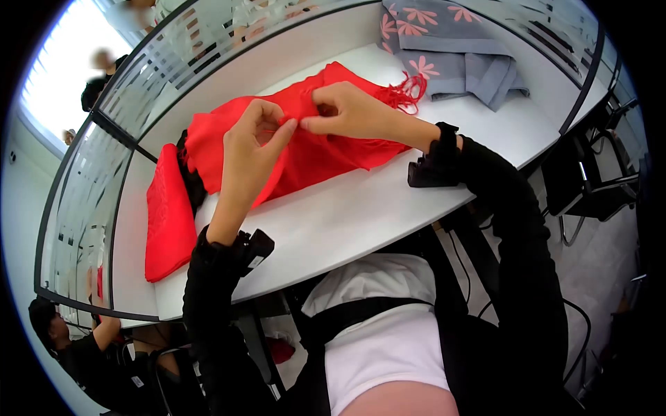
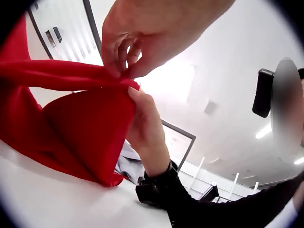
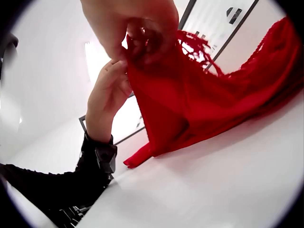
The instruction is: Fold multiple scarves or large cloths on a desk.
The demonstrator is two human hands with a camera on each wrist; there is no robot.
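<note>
A red fringed cloth (image 1: 312, 159) lies across the white table, its near edge lifted between the two hands. The left hand (image 1: 251, 142) pinches that edge between thumb and fingers; in the left wrist view the left hand (image 2: 152, 33) is at the top, on the raised fold of the cloth (image 2: 90, 123). The right hand (image 1: 357, 116) pinches the same edge right beside it, the fingertips of both hands almost touching. In the right wrist view the right hand (image 3: 137, 28) grips the cloth (image 3: 180, 99), which hangs down to the table in a slanted sheet.
A folded red cloth (image 1: 166, 215) lies at the table's left end, with something black (image 1: 192, 170) beside it. A grey cloth with pink flowers (image 1: 451, 59) lies at the back right. Low partitions enclose the white table (image 1: 333, 215). A black chair (image 1: 590, 173) stands at right; a person sits lower left.
</note>
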